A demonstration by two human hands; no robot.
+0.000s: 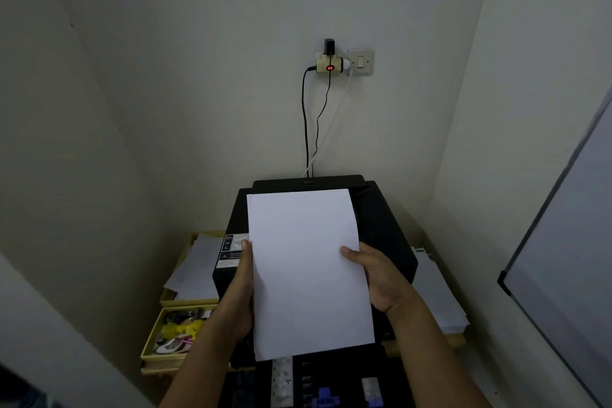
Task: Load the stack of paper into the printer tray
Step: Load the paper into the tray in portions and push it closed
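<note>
Paper in hand, not yet loaded.
My left hand [240, 288] and right hand [377, 278] gripped the stack of paper [308, 272] by its sides above the printer [387, 235]; feeding it into the rear tray [308, 181] remained.

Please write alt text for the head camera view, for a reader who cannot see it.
Two hands, the left hand and right hand, hold a stack of white paper by its side edges above a black printer. Behind it, cables run up the wall to a socket adapter with a red light.
</note>
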